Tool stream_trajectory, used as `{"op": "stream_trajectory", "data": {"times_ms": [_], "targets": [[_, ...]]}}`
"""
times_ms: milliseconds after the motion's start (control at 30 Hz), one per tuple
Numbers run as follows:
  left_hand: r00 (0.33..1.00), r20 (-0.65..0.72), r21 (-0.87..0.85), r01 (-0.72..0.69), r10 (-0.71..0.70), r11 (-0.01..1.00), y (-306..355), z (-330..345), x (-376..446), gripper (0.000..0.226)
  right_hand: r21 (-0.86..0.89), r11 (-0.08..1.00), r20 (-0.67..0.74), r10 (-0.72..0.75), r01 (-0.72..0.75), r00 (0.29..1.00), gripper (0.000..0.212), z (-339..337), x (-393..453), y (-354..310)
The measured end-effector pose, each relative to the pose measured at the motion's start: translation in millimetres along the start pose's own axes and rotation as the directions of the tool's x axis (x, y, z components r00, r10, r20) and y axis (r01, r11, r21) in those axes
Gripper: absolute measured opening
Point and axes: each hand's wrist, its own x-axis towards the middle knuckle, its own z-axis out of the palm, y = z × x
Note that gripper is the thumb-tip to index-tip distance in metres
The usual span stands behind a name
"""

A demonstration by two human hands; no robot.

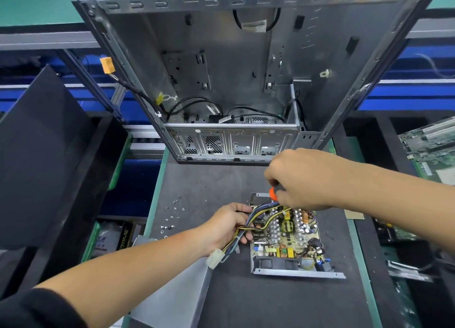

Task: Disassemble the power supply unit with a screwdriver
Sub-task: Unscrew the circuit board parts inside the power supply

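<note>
The shaft and tip of the screwdriver point(273, 194) are hidden beneath the right hand point(301, 179), so the point where the tool meets the board cannot be made out; only a short stretch of the orange-and-black handle is seen, gripped within the curled fingers. The far edge of the power supply unit point(288, 236) is covered by that same hand, and its cover is already off, so that the circuit board with its coils and capacitors is exposed in the open metal tray. The unit is set on the dark work mat point(209, 184), directly below the right hand and just to the right of the left hand point(227, 225). The bundle of yellow, blue and black wires point(248, 225) is held in the closed left hand and drawn aside to the left edge of the unit, with a white connector point(214, 258) hanging below the wrist. A grey metal panel point(172, 295) is partly hidden under the left forearm. Small screws point(172, 214) are scattered on the mat to the left, too small to be counted. An emptied computer case point(246, 81) is stood open behind the unit, its top cut off by the frame, and a green board point(428, 145) at the right is cut off likewise.
</note>
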Motion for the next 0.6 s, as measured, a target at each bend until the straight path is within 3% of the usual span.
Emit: {"op": "stream_trajectory", "data": {"times_ms": [400, 600], "targets": [[0.979, -0.145, 0.027, -0.141, 0.144, 0.99, -4.7, 2.6, 3.2, 0.032, -0.023, 1.0, 0.038, -0.001, 0.002, 0.999, 0.015, -1.4, -1.9, 0.6], [0.972, -0.115, 0.087, -0.196, 0.205, 0.977, -6.1, 1.4, 1.4, 0.035, -0.013, 1.0, 0.052, 0.006, -0.005, 0.999, 0.013, -1.7, -4.0, -0.8]]}}
